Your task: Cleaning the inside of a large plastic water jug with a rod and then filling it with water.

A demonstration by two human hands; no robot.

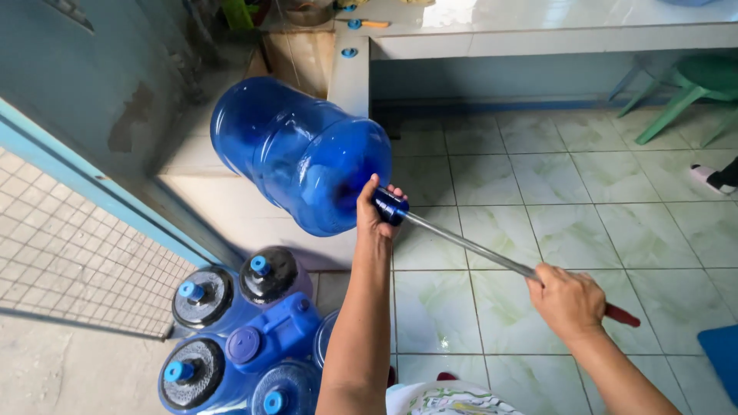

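Note:
A large blue water jug is held up sideways in the air, its neck pointing toward me. My left hand grips the jug's neck. A long metal rod with a red handle end runs into the jug's mouth. My right hand is closed around the rod near its handle, to the right of and below the jug.
Several blue capped water containers stand on the floor at lower left. A wire-mesh panel is at the left, a tiled counter at the back, a green plastic stool at upper right. Another person's foot is at the right edge.

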